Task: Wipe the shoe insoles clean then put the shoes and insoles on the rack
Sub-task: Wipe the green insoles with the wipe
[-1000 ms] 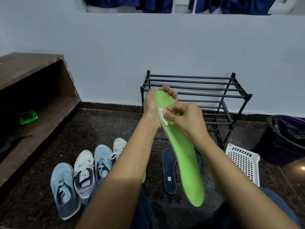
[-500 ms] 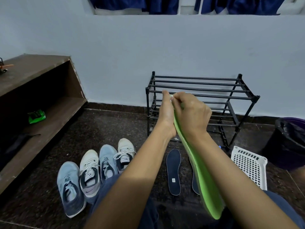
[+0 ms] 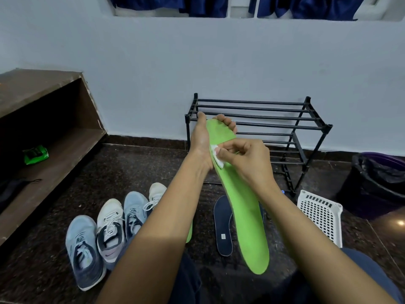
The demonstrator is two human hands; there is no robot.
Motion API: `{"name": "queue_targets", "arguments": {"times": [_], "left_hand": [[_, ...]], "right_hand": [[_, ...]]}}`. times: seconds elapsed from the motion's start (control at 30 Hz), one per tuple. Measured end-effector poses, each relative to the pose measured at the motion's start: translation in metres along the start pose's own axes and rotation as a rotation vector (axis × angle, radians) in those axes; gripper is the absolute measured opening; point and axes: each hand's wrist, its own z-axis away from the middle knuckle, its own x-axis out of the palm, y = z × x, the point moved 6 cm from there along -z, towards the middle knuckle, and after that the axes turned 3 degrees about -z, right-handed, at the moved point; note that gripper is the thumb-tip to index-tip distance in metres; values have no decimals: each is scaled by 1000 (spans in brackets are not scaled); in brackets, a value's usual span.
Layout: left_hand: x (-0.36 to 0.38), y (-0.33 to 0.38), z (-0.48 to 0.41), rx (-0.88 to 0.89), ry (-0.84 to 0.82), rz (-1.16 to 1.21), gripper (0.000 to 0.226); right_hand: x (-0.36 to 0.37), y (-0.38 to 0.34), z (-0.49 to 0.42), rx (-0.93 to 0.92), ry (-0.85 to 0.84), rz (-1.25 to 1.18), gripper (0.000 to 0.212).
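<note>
My left hand (image 3: 202, 141) grips the toe end of a long green insole (image 3: 245, 216), fingers curled over its far tip, holding it up in front of me. My right hand (image 3: 245, 159) pinches a small white wipe (image 3: 215, 154) and presses it against the insole's upper part. A dark blue insole (image 3: 222, 224) lies on the floor below, and the edge of another green insole (image 3: 189, 233) shows under my left forearm. Several sneakers stand in a row at the left: blue (image 3: 84, 251), white (image 3: 109, 229), blue (image 3: 133, 211), white (image 3: 156, 191). The black shoe rack (image 3: 263, 119) stands bare against the wall.
A white plastic basket (image 3: 320, 213) lies on the floor at the right, with a black-bagged bin (image 3: 377, 183) beyond it. A brown wooden shelf (image 3: 43, 150) at the left holds a green packet (image 3: 36, 152). The floor is dark stone.
The insole has turned back from edge-on so its flat face shows. My right hand moved down from the toe end with the wipe to the upper middle of the insole.
</note>
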Motion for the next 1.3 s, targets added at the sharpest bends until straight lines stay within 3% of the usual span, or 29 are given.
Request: {"name": "queue_targets", "arguments": {"times": [0.2,0.37,0.5,0.7,0.93,1.17,1.3], "left_hand": [[1,-18,6,-90,-39,-166,63],[-7,-28,6,-124,22,-404,69],[-12,-22,2,-80,94,-436,66],[-8,-3,-5,-51,32,-113,57],[8,-17,9,-118,-92,-144,66],[6,-24,11,-57,-66,-283,74],[3,-26,8,-99,-68,-260,76]], "right_hand": [[-4,3,-9,-35,228,232,11],[-3,-9,-15,-120,365,523,15],[-1,0,-20,-34,276,285,10],[10,10,-9,109,7,-70,2],[0,-6,-7,-35,228,-107,5],[-1,-17,-16,-232,444,302,13],[-1,-20,-21,-277,457,511,13]]}}
